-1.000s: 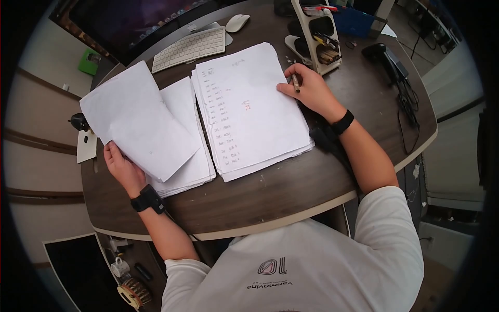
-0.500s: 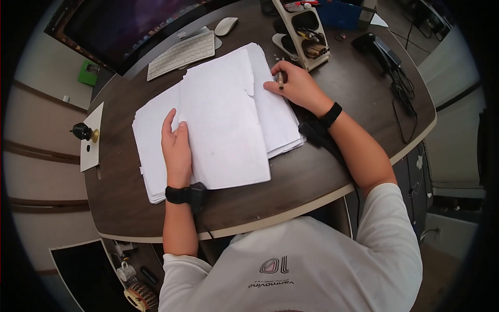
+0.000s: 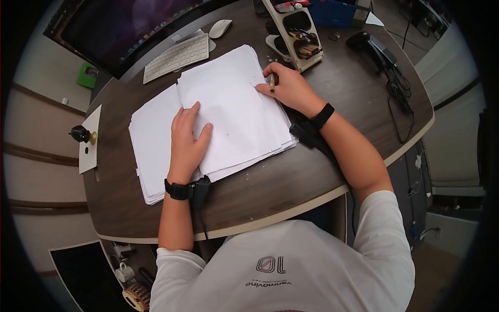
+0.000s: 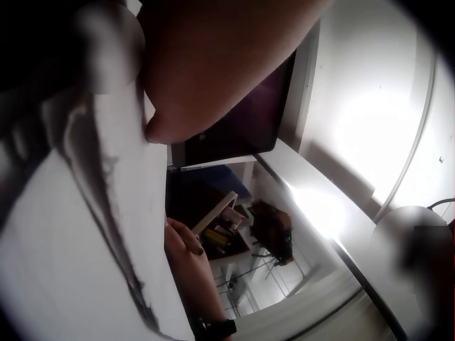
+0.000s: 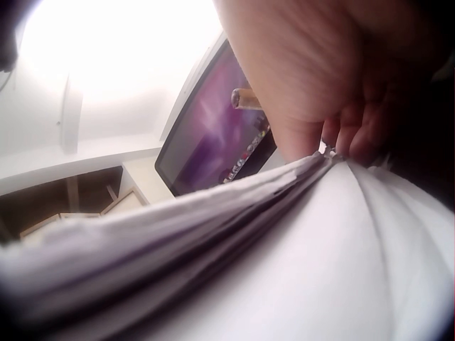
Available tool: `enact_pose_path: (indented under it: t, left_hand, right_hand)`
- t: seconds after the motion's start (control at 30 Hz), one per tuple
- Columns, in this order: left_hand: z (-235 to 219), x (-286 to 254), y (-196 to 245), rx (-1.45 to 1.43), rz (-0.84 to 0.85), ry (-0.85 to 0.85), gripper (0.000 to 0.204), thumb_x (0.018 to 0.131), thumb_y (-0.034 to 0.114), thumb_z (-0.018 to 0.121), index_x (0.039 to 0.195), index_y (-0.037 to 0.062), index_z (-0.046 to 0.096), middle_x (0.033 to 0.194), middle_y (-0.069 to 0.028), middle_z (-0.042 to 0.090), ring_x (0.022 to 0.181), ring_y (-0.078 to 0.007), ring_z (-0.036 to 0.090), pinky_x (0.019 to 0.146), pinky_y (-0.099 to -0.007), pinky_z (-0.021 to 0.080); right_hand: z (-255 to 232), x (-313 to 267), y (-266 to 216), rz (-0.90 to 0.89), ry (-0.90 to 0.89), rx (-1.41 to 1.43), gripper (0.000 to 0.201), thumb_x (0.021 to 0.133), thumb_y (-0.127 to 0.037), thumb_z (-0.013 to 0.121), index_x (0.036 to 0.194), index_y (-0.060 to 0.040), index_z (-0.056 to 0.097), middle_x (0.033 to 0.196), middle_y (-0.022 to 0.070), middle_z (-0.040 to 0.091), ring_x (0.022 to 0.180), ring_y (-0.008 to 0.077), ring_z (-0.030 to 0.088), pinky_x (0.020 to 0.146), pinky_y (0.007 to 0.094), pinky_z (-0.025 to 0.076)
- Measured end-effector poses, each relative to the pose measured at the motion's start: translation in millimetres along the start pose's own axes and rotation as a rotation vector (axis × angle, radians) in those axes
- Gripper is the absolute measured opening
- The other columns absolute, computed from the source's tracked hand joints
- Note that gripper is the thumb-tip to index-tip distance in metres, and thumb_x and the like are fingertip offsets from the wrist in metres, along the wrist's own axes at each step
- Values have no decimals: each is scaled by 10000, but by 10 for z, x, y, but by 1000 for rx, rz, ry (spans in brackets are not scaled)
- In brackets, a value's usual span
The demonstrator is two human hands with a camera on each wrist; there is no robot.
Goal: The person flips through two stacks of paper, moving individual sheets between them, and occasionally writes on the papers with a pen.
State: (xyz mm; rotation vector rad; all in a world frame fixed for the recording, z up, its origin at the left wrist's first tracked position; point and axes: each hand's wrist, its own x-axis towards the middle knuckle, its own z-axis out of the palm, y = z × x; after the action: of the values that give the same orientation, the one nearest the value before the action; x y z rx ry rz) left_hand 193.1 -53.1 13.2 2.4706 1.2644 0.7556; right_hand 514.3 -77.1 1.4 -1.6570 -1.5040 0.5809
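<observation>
Two loose stacks of white paper lie side by side, the left stack (image 3: 148,140) and the right stack (image 3: 239,119) with a blank sheet on top. My left hand (image 3: 188,145), fingers straight and thumb spread, rests on the paper near the line between the stacks. At the right stack's upper right edge, my right hand (image 3: 291,89) holds a slim brownish pen (image 3: 272,83) between its fingers. In the right wrist view, the thumb and fingers meet the layered page edges (image 5: 213,234), and the pen's end (image 5: 247,99) sticks out beside the hand.
Behind the papers are a white keyboard (image 3: 176,58), a mouse (image 3: 220,28) and a monitor (image 3: 130,31). A beige pen holder (image 3: 306,65) stands just beyond my right hand. To the right lies a black corded device (image 3: 371,52); a small black-and-gold object (image 3: 80,133) stands at far left.
The sheet my left hand held raised at the left has come across onto the right stack, covering its handwritten list. My left hand has released it and moved right. The right hand keeps the pen.
</observation>
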Motion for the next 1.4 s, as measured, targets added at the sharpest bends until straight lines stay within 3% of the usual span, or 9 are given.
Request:
enact_pose_path:
  t: [0.27, 0.33, 0.43, 0.53, 0.83, 0.97, 1.07, 1.13, 1.4]
  left_hand:
    - [64, -52, 20, 63, -13, 2, 607, 960, 267, 773, 1509, 68, 610, 1625, -321, 440, 1525, -477, 395, 1240, -507, 355]
    - [1, -38, 70, 3, -20, 2, 603, 959, 275, 779, 1502, 68, 617, 1650, -317, 412, 1530, -470, 393, 1242, -504, 354]
    - [-143, -75, 103, -9, -25, 171, 482, 971, 232, 767, 1410, 50, 688, 1550, -264, 551, 1418, -394, 546, 1153, -472, 463]
    - [-280, -151, 44, -135, -186, 158, 227, 986, 119, 730, 1180, 13, 782, 1144, -120, 764, 1050, -220, 719, 874, -360, 582]
    - [-350, -244, -63, -227, 77, 80, 176, 939, 116, 766, 1085, 24, 795, 1048, -129, 773, 965, -301, 715, 876, -391, 561]
    - [-446, -247, -225, -173, 27, 130, 214, 936, 108, 766, 1132, 23, 783, 1093, -140, 761, 1039, -326, 694, 925, -419, 550]
    - [-629, -319, -673, 173, -169, 259, 371, 954, 214, 768, 1271, 24, 735, 1251, -171, 706, 1180, -365, 640, 1009, -459, 527]
    - [-779, -406, -867, 355, -608, 173, 584, 946, 376, 774, 1397, 23, 661, 1403, -203, 617, 1284, -406, 580, 1083, -495, 495]
    - [-915, -459, -1129, 206, -795, 75, 801, 838, 487, 850, 1431, 2, 619, 1365, -233, 616, 1218, -406, 640, 1041, -480, 536]
  right_hand:
    - [39, 31, 83, -9, 26, -13, 383, 946, -320, 818, 1150, -15, 706, 886, 99, 700, 784, 203, 637, 744, 354, 535]
    - [71, 51, 122, -78, 78, 47, 401, 977, -364, 764, 1155, -9, 714, 907, 169, 738, 835, 308, 707, 781, 406, 555]
    - [56, 23, 75, -71, 82, 47, 414, 987, -382, 754, 1154, -4, 720, 933, 180, 749, 864, 313, 720, 809, 402, 562]
    - [23, 2, 20, -43, 63, 41, 425, 984, -388, 760, 1161, -4, 719, 943, 180, 753, 875, 313, 726, 825, 397, 566]
    - [26, 13, 2, -31, 38, -6, 458, 953, -385, 810, 1195, -9, 708, 947, 151, 753, 861, 264, 720, 812, 372, 570]
    - [4, 0, -64, 16, 14, -68, 478, 928, -389, 843, 1191, -14, 706, 928, 119, 735, 833, 218, 689, 790, 341, 561]
    - [8, 4, -66, -17, 31, -76, 479, 919, -389, 854, 1182, -16, 707, 918, 110, 728, 819, 197, 675, 778, 331, 558]
    - [37, 6, -11, -43, 52, -65, 474, 920, -385, 855, 1179, -15, 709, 917, 109, 728, 814, 193, 674, 773, 330, 558]
    - [79, 15, 29, -50, 76, -44, 460, 937, -364, 844, 1190, -5, 709, 930, 100, 738, 814, 174, 674, 772, 322, 561]
